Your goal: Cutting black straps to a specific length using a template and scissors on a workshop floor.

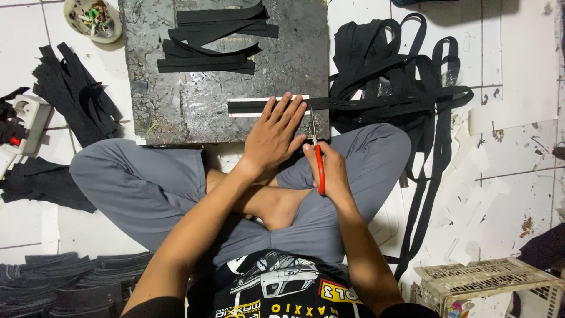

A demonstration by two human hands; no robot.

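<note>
Floor: white tiles, a dark cutting slab (176, 106) before the seated person.
Strap: black strap (259, 106) lies on a white strip at the slab's near edge.
Left hand (272, 138): flat, fingers spread, pressing the strap.
Right hand (329, 171): closed around red-handled scissors (318, 159), blades at the strap.
Around: cut strips (212, 41) on the slab; strap coil (400, 82) to the right.

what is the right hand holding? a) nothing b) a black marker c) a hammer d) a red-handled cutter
d: the right hand grips a red-handled cutter, its blade at the black strap that the left hand presses flat on the board.
</note>
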